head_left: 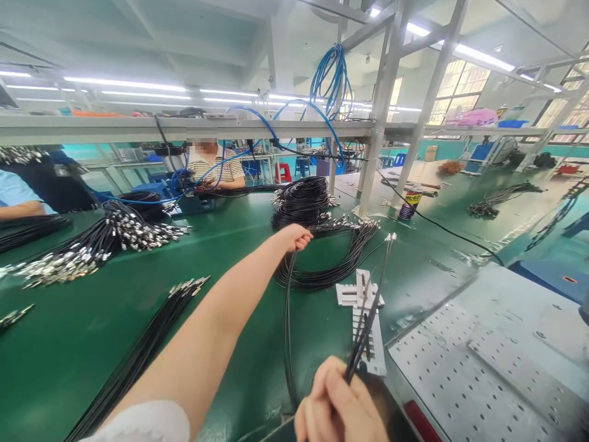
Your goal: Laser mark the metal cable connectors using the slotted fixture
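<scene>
Black cables (288,319) are in both hands, out in front over the green table (83,325). Left hand (298,238) is the far one: arm reaching forward from lower left, fingers closed on the cables, right at the near edge of the stacked coil (301,199). Right hand (343,405) is the near one, low in view and right of the left hand, fingers closed around a few strands. Two legs to read separately. Leg one hangs from the left hand and runs back toward the wearer, long axis roughly fore-aft with a slight bow, dropping to just beside the right hand; can't tell whether it's the same cable the right hand grips, that part is hidden. Leg two sticks out of the right fist, pointing forward and a bit right, metal tips (391,237) well beyond the hand. So the tips lie right of the left hand, apart from it, at about its reach forward; the left hand looks nearer to them, the right hand has the grip lower on that same leg. Leg two passes above the slotted white fixture (375,344); contact can't be confirmed. Loose looped bundle (317,279) lies between the left hand and leg two, on the table. Perforated metal plate (460,368) sits to the right of the right hand, apart from it. Straight cable bundle (151,331) is on the other side, left of the left forearm.
</scene>
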The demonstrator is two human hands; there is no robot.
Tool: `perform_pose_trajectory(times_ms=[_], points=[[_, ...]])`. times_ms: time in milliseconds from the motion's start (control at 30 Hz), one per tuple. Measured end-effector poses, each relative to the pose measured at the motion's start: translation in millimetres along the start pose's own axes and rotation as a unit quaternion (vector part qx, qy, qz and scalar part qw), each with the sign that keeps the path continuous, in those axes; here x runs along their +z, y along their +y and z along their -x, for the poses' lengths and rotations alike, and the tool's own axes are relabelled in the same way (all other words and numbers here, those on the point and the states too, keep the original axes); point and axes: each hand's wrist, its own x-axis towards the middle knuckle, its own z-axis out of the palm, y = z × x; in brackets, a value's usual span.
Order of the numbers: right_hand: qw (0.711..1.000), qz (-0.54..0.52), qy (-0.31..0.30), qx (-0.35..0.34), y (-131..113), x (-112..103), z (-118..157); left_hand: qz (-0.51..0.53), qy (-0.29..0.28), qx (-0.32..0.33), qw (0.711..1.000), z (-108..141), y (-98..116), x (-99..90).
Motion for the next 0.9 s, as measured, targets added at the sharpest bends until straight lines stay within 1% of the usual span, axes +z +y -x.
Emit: perform_pose_trajectory(times_ms=[67,133,200,267,333,467,533,633,667,733,833,900], points=[[0.999,0.006,0.021,-0.039,-12.3,-4.5,-8.7,-0.056,0.045,0.011,0.997,1.0,1.1,-15.2],[0.997,0.003,0.053,-0.054,-19.4,-6.0,-17.1,-0.104,0.08,0.021,0.991,3.8,-8.5,-24.8],[0.996,-0.003,0.077,-0.045,-21.5,-5.7,-23.2,-0.138,0.1,0.029,0.985,6.0,-23.7,-27.5],[0.996,0.006,0.082,-0.03,-21.8,-5.1,-26.3,-0.153,0.108,0.035,0.982,6.3,-34.9,-27.0],[0.996,0.027,0.076,-0.024,-23.9,-5.2,-27.4,-0.146,0.11,0.043,0.982,6.1,-37.1,-28.1],[0.996,0.058,0.069,-0.017,-34.1,-4.7,-29.1,-0.099,0.098,0.048,0.989,10.1,-32.6,-36.7],[0.996,0.062,0.06,-0.004,-37.7,-3.5,-30.0,-0.078,0.083,0.024,0.993,13.1,-36.7,-37.4],[0.996,0.074,0.025,0.032,-38.6,-2.0,-28.1,-0.042,0.057,-0.016,0.997,13.6,-40.9,-30.9],[0.996,0.081,0.01,0.042,-38.4,-1.5,-26.1,-0.024,0.051,-0.019,0.998,12.7,-37.9,-28.2],[0.995,0.085,-0.003,0.046,-38.3,-0.2,-19.8,0.018,0.042,-0.008,0.999,11.1,-22.7,-25.0],[0.998,0.054,0.003,0.015,-37.5,2.3,-5.4,0.084,0.021,0.014,0.996,14.4,16.4,-28.7],[1.0,0.028,0.0,0.013,-33.0,2.4,5.2,0.121,0.004,0.027,0.992,20.9,42.5,-35.2]])
